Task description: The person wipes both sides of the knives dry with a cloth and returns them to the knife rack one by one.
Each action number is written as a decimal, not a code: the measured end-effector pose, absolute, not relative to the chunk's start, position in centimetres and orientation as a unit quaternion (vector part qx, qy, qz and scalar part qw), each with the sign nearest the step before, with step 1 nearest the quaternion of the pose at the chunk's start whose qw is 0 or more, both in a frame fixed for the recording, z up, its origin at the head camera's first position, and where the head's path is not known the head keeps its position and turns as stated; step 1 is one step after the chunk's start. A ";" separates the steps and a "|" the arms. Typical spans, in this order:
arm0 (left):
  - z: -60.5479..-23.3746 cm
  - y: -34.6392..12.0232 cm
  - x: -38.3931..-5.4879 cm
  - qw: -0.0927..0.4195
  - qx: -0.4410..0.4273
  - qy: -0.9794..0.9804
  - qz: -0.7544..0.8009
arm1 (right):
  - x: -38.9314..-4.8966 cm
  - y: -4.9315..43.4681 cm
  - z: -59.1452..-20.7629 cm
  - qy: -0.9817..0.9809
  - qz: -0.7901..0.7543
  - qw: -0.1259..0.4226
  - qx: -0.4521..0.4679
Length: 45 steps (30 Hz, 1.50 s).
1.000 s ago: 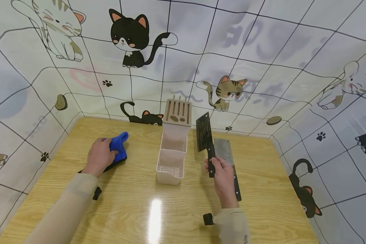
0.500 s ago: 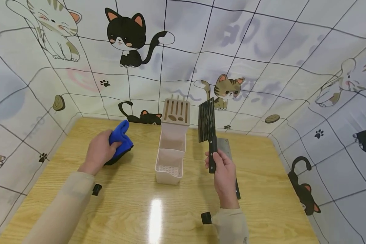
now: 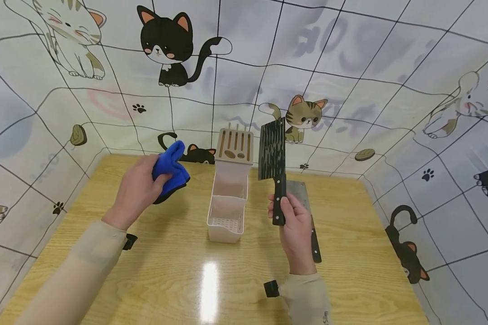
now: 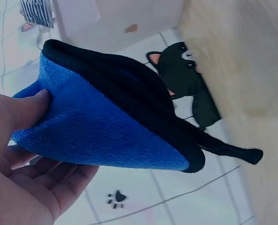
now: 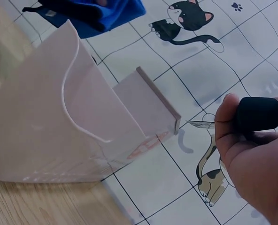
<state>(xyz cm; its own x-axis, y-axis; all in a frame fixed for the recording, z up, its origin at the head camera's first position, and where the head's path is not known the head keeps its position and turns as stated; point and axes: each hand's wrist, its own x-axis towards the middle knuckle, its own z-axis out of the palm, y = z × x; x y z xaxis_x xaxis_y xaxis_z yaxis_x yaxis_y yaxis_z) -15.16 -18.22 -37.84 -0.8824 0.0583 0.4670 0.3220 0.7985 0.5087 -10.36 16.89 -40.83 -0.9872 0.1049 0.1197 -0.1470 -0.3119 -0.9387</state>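
Note:
My left hand (image 3: 136,187) pinches a folded blue cloth with black edging (image 3: 171,169), held above the table on the left. In the left wrist view the thumb lies on the upper side of the cloth (image 4: 101,117), with the fingers beneath. My right hand (image 3: 294,225) grips the black riveted handle of a cleaver (image 3: 272,151), its dark, streaked blade pointing up and away. A second cleaver (image 3: 316,246) lies flat on the table, partly hidden behind the right hand. Between the two hands stands a pale pink knife holder (image 3: 225,232) with a slotted brown top.
The light wood table (image 3: 158,280) meets a white wall sheet (image 3: 244,54) printed with cartoon cats and grid lines at the back and sides. In the right wrist view, the knife holder (image 5: 35,122) stands close to the right hand.
My left hand has lifted the blue cloth up off the table and moved it right, toward the knife holder. The right hand has raised the cleaver higher, its blade more upright.

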 end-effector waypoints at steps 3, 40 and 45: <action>-36.9 -17.7 -15.0 0.234 -0.118 -0.920 -0.290 | -10.3 16.5 -40.7 -0.575 0.815 0.067 0.035; -36.3 -9.9 -16.0 0.402 -0.310 -0.857 -0.089 | -7.9 11.0 -42.0 -0.600 0.785 -0.065 0.139; -36.9 -9.1 -15.9 0.396 -0.315 -0.859 -0.072 | -7.7 10.9 -42.1 -0.599 0.785 -0.064 0.143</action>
<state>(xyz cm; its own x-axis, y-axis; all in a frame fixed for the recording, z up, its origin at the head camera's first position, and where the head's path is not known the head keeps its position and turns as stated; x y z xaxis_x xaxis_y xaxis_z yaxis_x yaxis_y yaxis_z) -15.91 -9.15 -36.90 -0.4866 0.4850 0.7266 0.5992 0.7905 -0.1264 -7.72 10.86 -42.09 -0.9507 -0.2726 0.1479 -0.0705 -0.2744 -0.9590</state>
